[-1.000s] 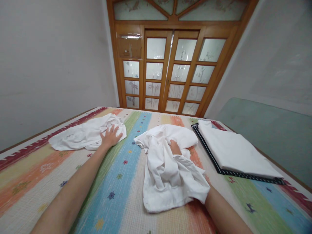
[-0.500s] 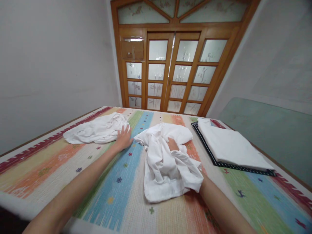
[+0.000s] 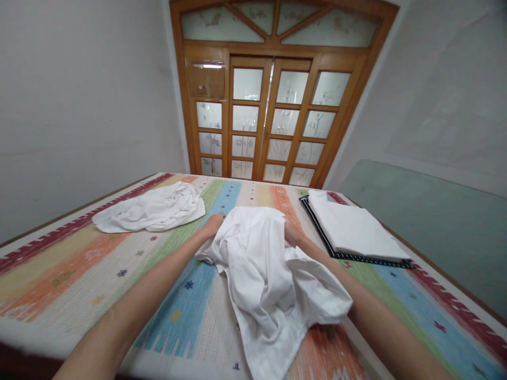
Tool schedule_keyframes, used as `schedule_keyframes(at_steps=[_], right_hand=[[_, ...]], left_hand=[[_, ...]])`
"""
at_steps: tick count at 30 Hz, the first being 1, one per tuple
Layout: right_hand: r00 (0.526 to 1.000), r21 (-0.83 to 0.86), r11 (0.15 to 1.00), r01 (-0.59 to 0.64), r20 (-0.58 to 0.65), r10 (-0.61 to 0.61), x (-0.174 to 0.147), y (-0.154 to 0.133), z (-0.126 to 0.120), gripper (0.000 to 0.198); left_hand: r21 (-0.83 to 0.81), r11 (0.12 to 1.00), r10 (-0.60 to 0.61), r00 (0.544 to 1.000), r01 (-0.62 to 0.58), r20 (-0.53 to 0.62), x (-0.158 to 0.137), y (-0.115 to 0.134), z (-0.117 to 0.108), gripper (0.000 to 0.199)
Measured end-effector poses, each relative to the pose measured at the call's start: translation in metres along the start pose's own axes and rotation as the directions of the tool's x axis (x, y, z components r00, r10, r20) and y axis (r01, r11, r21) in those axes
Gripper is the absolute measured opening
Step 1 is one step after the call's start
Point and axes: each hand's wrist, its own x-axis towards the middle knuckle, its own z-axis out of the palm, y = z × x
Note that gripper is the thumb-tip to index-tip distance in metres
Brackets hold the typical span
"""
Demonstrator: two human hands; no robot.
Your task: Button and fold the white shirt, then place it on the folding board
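A rumpled white cloth (image 3: pixel 257 258) is stretched between my hands, its lower part hanging in loose folds toward me. My left hand (image 3: pixel 214 224) is closed on the cloth's far left corner. At the far right edge, my right hand (image 3: pixel 292 233) grips the same cloth, its fingers partly hidden behind the fabric. A side flap drapes against my right forearm. To the left of my left hand, a second crumpled white cloth (image 3: pixel 154 208) lies on the striped multicoloured bedspread (image 3: pixel 114 295).
On the right lies a folded white cloth (image 3: pixel 356 227) on top of a black-and-white patterned fabric (image 3: pixel 322 232). Beyond the bed's right edge stands a pale green panel (image 3: pixel 428 211). Wooden doors with glass panes (image 3: pixel 247 119) are at the far end, between grey walls.
My left hand has left the crumpled cloth on the left and taken hold of the middle one. That cloth is now lifted and spread between both hands. The view has shifted slightly.
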Motion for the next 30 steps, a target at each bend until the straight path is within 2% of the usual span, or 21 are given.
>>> schedule_keyframes(at_steps=[3, 5, 8, 10, 12, 15, 21, 23, 25, 28, 30], right_hand=[[0.998, 0.115, 0.992, -0.060, 0.030, 0.057, 0.006, 0.000, -0.029, 0.042], [0.999, 0.099, 0.995, -0.008, -0.031, 0.011, 0.009, -0.002, -0.056, 0.037], [0.971, -0.022, 0.997, 0.079, -0.223, -0.082, 0.015, -0.005, -0.093, 0.033], [0.928, -0.158, 0.984, 0.078, -0.348, -0.129, 0.019, -0.007, -0.109, 0.032], [0.893, -0.304, 0.953, 0.009, -0.426, -0.145, 0.024, -0.008, -0.115, 0.030], [0.879, -0.441, 0.888, -0.126, -0.466, -0.107, 0.028, -0.009, -0.110, 0.027], [0.944, -0.656, 0.744, -0.128, -0.311, -0.112, 0.014, -0.009, -0.089, 0.024], [0.960, -0.708, 0.693, -0.137, -0.267, -0.082, 0.002, -0.007, -0.088, 0.023], [0.977, -0.724, 0.676, -0.141, -0.213, -0.024, -0.011, -0.005, -0.092, 0.022], [0.984, -0.697, 0.695, -0.177, -0.153, 0.097, -0.034, -0.004, -0.106, 0.039], [0.971, -0.675, 0.698, -0.239, -0.147, 0.190, -0.051, -0.003, -0.118, 0.046]], left_hand=[[0.058, 0.995, -0.072, 0.995, 0.075, -0.066, -0.005, -0.016, -0.019, 0.025], [0.076, 0.987, -0.128, 0.984, 0.138, -0.127, -0.007, -0.033, -0.038, 0.024], [0.008, 0.963, -0.253, 0.916, 0.269, -0.312, -0.011, -0.059, -0.068, 0.024], [-0.059, 0.956, -0.285, 0.852, 0.289, -0.440, -0.013, -0.071, -0.086, 0.025], [-0.101, 0.953, -0.295, 0.793, 0.286, -0.533, -0.015, -0.077, -0.100, 0.024], [-0.143, 0.945, -0.319, 0.730, 0.295, -0.605, -0.017, -0.080, -0.113, 0.024], [-0.210, 0.898, -0.429, 0.666, 0.386, -0.611, -0.027, -0.094, -0.114, 0.021], [-0.186, 0.911, -0.397, 0.659, 0.368, -0.639, -0.030, -0.100, -0.109, 0.028], [-0.132, 0.936, -0.328, 0.675, 0.326, -0.661, -0.031, -0.104, -0.101, 0.038], [-0.062, 0.965, -0.231, 0.722, 0.253, -0.653, -0.028, -0.105, -0.086, 0.046], [-0.025, 0.989, -0.129, 0.762, 0.147, -0.634, -0.021, -0.100, -0.075, 0.048]])
